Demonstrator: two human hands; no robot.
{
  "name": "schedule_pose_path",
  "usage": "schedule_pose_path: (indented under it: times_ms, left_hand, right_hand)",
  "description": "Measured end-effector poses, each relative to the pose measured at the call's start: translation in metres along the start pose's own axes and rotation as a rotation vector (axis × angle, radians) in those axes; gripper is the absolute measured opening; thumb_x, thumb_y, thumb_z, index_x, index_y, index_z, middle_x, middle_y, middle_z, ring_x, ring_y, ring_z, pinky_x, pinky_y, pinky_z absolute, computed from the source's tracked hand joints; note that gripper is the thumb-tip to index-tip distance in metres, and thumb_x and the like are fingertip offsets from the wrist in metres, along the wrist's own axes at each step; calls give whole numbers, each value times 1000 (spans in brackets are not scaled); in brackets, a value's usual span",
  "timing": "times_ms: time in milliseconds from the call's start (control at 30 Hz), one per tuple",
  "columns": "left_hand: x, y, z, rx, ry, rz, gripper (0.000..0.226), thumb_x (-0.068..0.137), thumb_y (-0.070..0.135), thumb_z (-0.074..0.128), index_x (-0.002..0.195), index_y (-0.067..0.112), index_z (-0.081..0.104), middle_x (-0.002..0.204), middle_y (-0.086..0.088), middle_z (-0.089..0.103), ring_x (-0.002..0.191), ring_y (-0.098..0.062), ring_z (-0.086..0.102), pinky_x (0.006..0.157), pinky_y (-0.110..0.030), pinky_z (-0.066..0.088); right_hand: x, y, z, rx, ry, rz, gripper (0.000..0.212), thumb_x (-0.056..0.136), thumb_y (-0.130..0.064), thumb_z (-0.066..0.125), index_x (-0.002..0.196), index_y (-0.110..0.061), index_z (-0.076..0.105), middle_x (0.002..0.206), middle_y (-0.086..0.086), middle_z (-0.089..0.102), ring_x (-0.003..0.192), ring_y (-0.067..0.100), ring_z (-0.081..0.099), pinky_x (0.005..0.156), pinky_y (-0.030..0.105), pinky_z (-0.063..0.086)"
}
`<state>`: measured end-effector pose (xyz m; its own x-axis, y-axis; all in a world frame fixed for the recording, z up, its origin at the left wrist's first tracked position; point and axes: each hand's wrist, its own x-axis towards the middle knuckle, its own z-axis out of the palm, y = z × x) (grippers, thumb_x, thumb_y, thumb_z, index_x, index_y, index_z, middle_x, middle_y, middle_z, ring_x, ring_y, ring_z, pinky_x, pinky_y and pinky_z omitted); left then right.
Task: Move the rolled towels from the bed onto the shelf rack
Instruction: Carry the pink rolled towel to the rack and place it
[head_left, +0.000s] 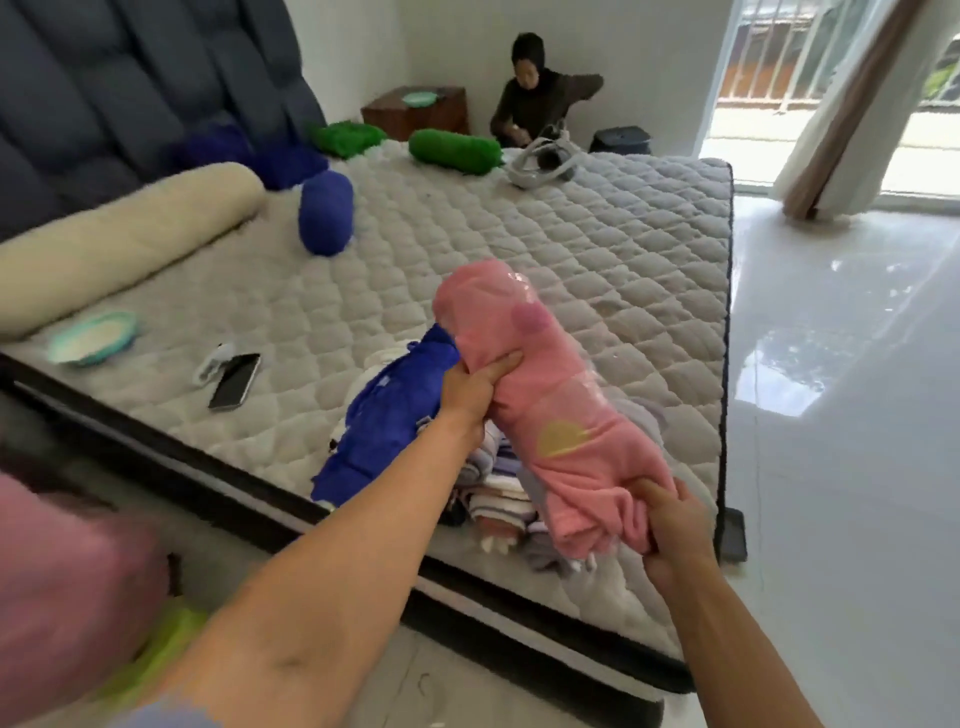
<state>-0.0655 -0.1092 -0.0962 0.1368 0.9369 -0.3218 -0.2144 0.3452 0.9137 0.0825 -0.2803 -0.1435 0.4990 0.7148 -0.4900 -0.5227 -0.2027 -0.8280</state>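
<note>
Both my hands hold a rolled pink towel (540, 395) above the near part of the bed (597, 249). My left hand (475, 392) grips its middle from the left, and my right hand (670, 525) grips its near end. Under it lie a loose blue towel (384, 421) and a pile of striped cloths (498, 493). A rolled blue towel (324, 213) lies farther up the bed. More blue rolls (249, 153) sit by the headboard. A rolled green towel (454, 150) and a second green one (345, 136) lie at the far edge. The shelf rack is not in view.
A cream bolster (119, 249), a teal bowl (93, 338), a phone (235, 382) and a grey bag (543, 161) lie on the bed. A person (535, 88) sits beyond the far edge beside a wooden box (415, 111). Glossy white floor (841, 415) lies to the right.
</note>
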Motion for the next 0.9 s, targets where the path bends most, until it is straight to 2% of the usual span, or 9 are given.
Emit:
schedule_pose_path:
  times_ms: [133, 267, 333, 400, 467, 567, 633, 800, 900]
  left_hand:
    - [-63, 10, -62, -168, 144, 31, 40, 71, 16, 82, 108, 13, 66, 111, -13, 72, 103, -31, 68, 93, -50, 55]
    - [-133, 13, -145, -309, 388, 104, 64, 61, 21, 86, 120, 13, 63, 113, -13, 72, 103, -33, 68, 90, -51, 56]
    - [-179, 13, -193, -336, 514, 128, 63, 60, 24, 86, 118, 17, 63, 112, -13, 72, 102, -33, 68, 83, -48, 57]
    - [-230, 11, -243, -344, 631, 149, 62, 59, 28, 86, 116, 19, 63, 112, -13, 72, 96, -31, 67, 74, -43, 59]
    - [-287, 5, -291, -395, 750, 168, 54, 63, 27, 85, 111, 17, 64, 108, -15, 71, 86, -28, 65, 64, -36, 56]
    - [-378, -8, -357, -462, 900, 209, 56, 62, 30, 85, 111, 15, 62, 108, -13, 70, 88, -31, 66, 65, -46, 57]
    - [-443, -19, -393, -497, 993, 244, 65, 64, 34, 82, 123, 15, 60, 111, -13, 70, 81, -30, 66, 55, -38, 57]
    - [-587, -43, -457, -572, 1184, 317, 46, 76, 34, 76, 115, 18, 59, 111, -7, 68, 109, -29, 61, 85, -47, 56]
    - [-658, -51, -486, -635, 1242, 349, 24, 81, 30, 73, 97, 26, 57, 102, -2, 65, 109, -28, 59, 82, -45, 56]
  right_hand:
    - [-27, 7, 31, 57, -104, -35, 21, 83, 7, 54, 100, -3, 63, 89, 14, 63, 67, 18, 62, 50, 25, 56]
    - [-74, 32, 78, -31, -252, -12, 16, 83, 4, 54, 89, -7, 64, 81, 11, 65, 66, 19, 62, 55, 31, 55]
    - [-107, 55, 104, -98, -353, -5, 19, 83, 7, 52, 77, -7, 63, 68, 8, 63, 57, 18, 58, 47, 25, 52]
    - [-149, 81, 129, -177, -432, -2, 15, 80, 3, 54, 88, -1, 66, 72, 9, 66, 61, 20, 60, 49, 25, 52]
    - [-197, 109, 152, -243, -488, 4, 24, 77, -3, 58, 100, -6, 65, 86, 11, 68, 72, 22, 64, 61, 31, 54]
    - [-277, 152, 177, -378, -626, -5, 26, 75, -8, 62, 101, -10, 63, 92, 10, 68, 83, 26, 67, 74, 41, 57]
    - [-328, 181, 187, -456, -745, -44, 24, 72, -11, 62, 96, -13, 63, 90, 12, 69, 84, 30, 68, 71, 43, 57]
    - [-448, 241, 209, -618, -1035, -105, 28, 69, -15, 61, 97, -10, 66, 94, 16, 69, 84, 32, 66, 69, 41, 54]
    - [-511, 272, 225, -667, -1173, -135, 33, 67, -16, 61, 99, -11, 66, 95, 15, 70, 87, 36, 67, 75, 47, 56]
